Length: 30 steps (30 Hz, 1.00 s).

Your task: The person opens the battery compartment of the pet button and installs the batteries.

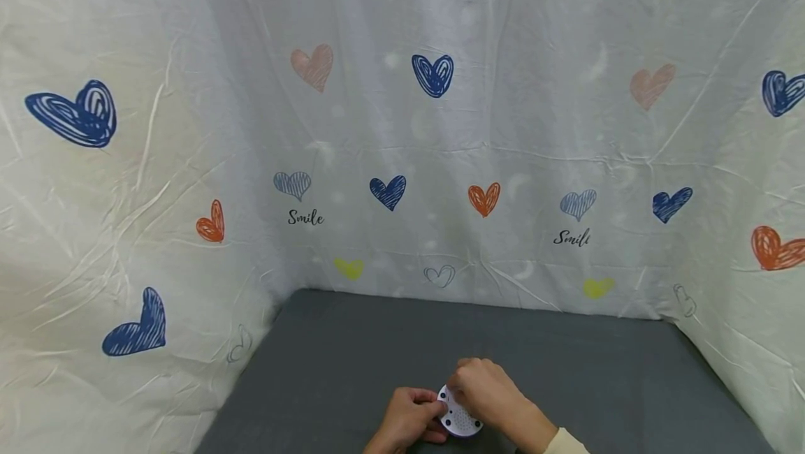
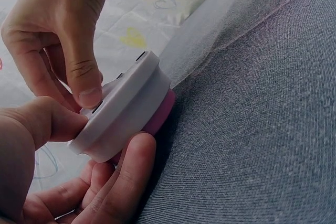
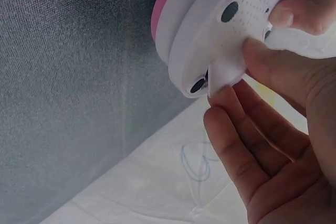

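Observation:
A round white device with a pink far side is held on edge above the grey surface. Its white face carries black round feet and a patch of small holes. My left hand grips it by the rim, thumb on the white face and fingers at the pink side. With thumb and fingers, my right hand pinches a small white cover at the edge of that face. A dark gap shows beside the cover, near one foot. What lies under the cover is hidden.
A dark grey cloth-like surface spreads under and around the hands. White sheeting printed with hearts and the word Smile hangs behind it and along both sides.

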{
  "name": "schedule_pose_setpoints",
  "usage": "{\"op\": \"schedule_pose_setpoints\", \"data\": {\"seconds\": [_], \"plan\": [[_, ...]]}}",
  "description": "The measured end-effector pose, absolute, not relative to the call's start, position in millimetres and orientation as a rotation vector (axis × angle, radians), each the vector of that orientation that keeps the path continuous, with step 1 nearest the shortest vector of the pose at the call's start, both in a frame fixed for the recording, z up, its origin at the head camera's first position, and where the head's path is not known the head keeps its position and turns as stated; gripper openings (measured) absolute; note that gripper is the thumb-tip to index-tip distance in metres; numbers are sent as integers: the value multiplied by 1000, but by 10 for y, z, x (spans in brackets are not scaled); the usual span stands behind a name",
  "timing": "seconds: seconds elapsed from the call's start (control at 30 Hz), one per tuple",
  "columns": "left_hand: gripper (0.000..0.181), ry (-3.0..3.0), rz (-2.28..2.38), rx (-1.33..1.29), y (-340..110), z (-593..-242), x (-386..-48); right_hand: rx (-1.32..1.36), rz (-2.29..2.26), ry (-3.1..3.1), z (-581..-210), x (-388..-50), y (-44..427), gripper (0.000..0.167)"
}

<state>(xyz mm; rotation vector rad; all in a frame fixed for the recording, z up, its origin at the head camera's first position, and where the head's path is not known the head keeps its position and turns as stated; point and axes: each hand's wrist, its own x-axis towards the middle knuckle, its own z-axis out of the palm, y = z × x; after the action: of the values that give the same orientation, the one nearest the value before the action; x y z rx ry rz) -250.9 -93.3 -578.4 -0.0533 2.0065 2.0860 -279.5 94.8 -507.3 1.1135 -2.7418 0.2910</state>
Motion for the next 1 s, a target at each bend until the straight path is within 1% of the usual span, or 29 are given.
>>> {"op": "schedule_pose_setpoints", "data": {"seconds": [0.17,0.5,0.6,0.8,1.0], "plan": [[18,2003,2090,-43,-936,-5781,-2506,1098,341,-2765,-5007,-2805,1016,20],[18,2017,2066,-86,-931,-5783,-2528,953,521,-2894,-4822,-2937,1192,17],[18,2018,2073,-80,-929,-5783,-2524,927,634,-2958,-4844,-2966,1215,16],[19,2022,2076,-57,-931,-5783,-2512,915,871,-3030,-4968,-2993,1227,5],[20,2026,2065,-66,-934,-5758,-2513,914,871,-2992,-5090,-3012,1215,7]]}}
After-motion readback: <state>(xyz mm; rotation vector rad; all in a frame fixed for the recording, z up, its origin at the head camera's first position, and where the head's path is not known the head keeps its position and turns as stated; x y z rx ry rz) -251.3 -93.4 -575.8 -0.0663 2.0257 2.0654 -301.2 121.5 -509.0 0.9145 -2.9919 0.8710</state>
